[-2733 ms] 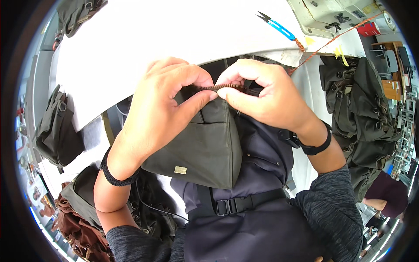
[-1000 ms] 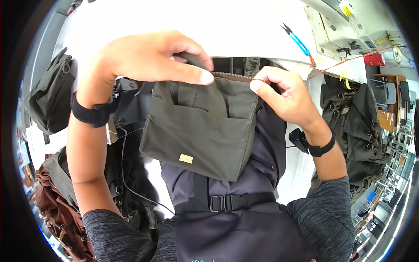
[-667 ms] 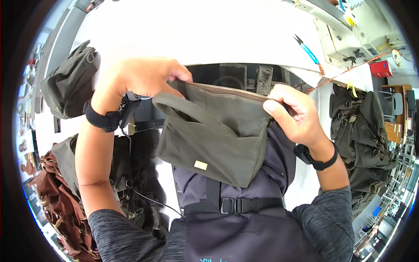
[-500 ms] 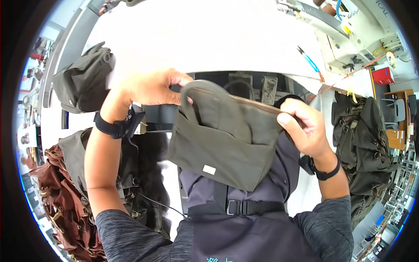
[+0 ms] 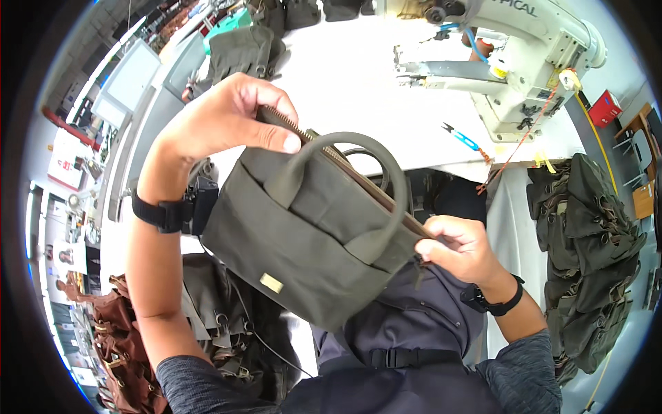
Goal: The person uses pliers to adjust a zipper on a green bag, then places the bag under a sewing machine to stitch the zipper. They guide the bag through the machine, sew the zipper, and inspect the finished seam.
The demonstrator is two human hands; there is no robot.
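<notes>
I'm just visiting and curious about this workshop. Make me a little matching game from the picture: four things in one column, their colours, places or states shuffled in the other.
Things:
1. Small scissors
2. Sewing machine
3. Small plate
4. Right hand

Descriptions:
A. pale gold, on the front of the dark green handbag
B. holding the handbag at the lower right end of its zip opening
C. blue-handled, lying on the white table
D. cream-coloured, at the picture's top right

Right pairs: 1-C, 2-D, 3-A, 4-B
</notes>
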